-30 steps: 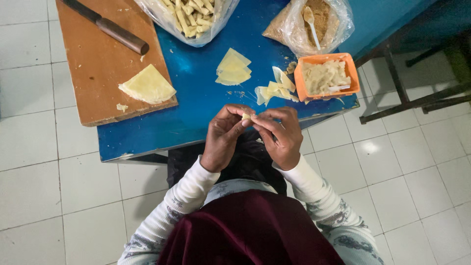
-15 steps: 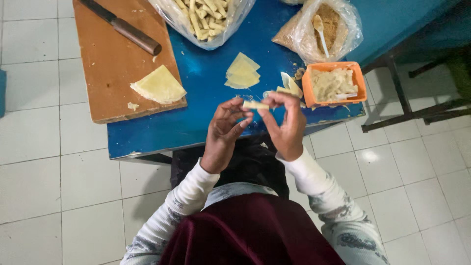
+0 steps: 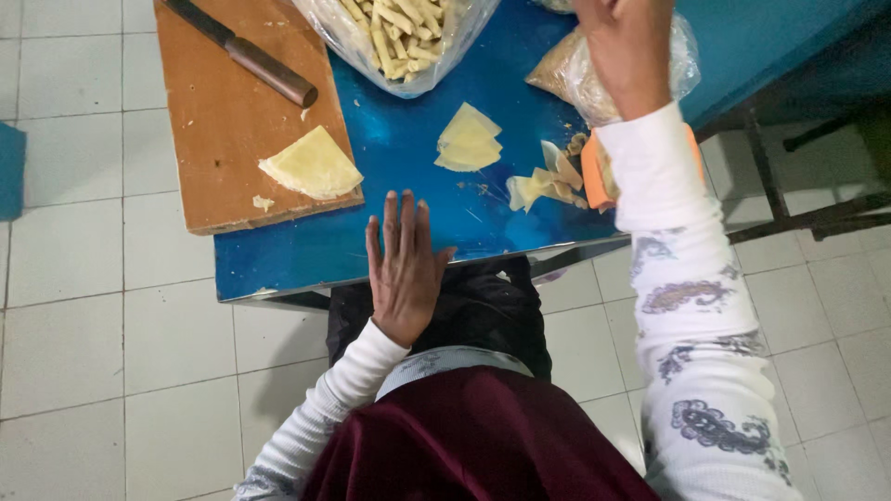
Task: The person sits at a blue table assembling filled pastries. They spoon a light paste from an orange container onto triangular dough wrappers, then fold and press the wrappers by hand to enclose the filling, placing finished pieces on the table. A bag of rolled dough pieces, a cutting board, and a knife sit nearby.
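- The left hand (image 3: 405, 269) lies flat with its fingers spread out straight at the near edge of the blue worktop (image 3: 408, 176), holding nothing.
- The right hand (image 3: 624, 42) reaches to the far right over a clear bag of brown filling (image 3: 571, 74); its fingers are cut off by the top of the view, so I cannot tell whether they are spread or pinching anything.
- Nearest the left hand — a little farther in — sits a small stack of pale yellow wrapper pieces (image 3: 469, 141), with loose wrapper scraps (image 3: 543, 181) just to its right.
- An orange tray (image 3: 592, 176) shows beside the scraps, mostly hidden under the right sleeve.
- At the far middle stands a clear bag of rolled pastry sticks (image 3: 399, 32).
- On the left a wooden cutting board (image 3: 223, 139) carries a folded stack of wrapper sheets (image 3: 311, 165) and — farther back — a knife with a brown handle (image 3: 246, 51).
- White floor tiles (image 3: 93, 343) surround the worktop.
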